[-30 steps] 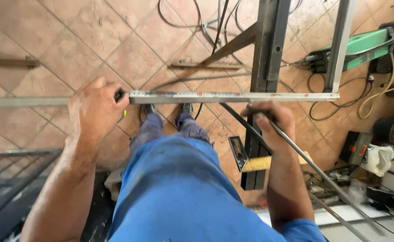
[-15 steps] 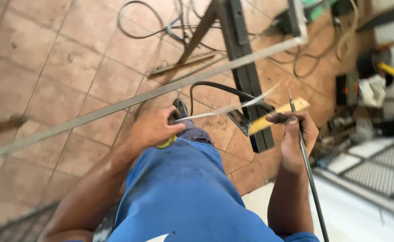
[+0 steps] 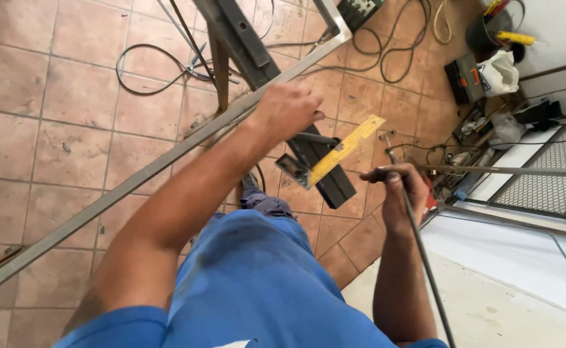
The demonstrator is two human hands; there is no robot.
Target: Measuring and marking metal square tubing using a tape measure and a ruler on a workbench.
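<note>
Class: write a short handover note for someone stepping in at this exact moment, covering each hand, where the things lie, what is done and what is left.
Left hand: reaching over the long metal bar, by the yellow-bladed square; its grip is hidden.
Right hand: closed on a thin dark rod that runs down past the forearm.
The square lies against the dark steel beam above the tiled floor.
Done: rod in hand.
Left: cannot tell from this view.

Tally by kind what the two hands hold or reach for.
Yellow square ruler, reached for by the left hand: 1
Thin dark metal rod, gripped by the right hand: 1
Long grey metal bar beside the left forearm: 1
Total: 3
</note>
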